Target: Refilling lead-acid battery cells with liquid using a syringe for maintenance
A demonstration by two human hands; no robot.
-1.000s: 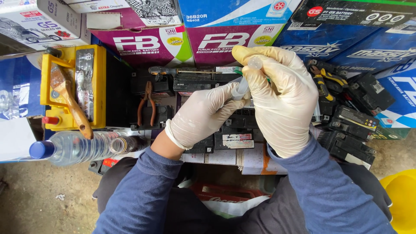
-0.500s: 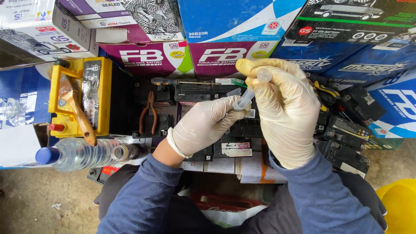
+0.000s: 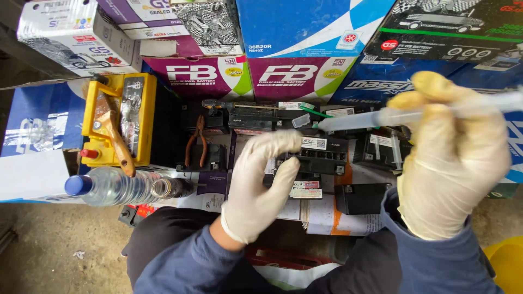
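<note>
Both gloved hands fill the middle and right of the frame. At right, the right hand [image 3: 455,163] is closed around a clear syringe [image 3: 381,117], its tip pointing left toward centre frame. Left of it, the left hand [image 3: 261,182] hangs with fingers loosely curled and empty, covering part of the small black batteries [image 3: 321,158] beneath it. Stacked battery boxes [image 3: 283,32] run across the whole top edge. A yellow battery [image 3: 117,120] stands at upper left with a wooden-handled brush [image 3: 111,130] lying across it. Below that, at left, a clear water bottle [image 3: 114,188] lies on its side. Orange-handled pliers [image 3: 197,144] rest just left of centre. A small white cap [image 3: 300,121] sits near the syringe tip.
</note>
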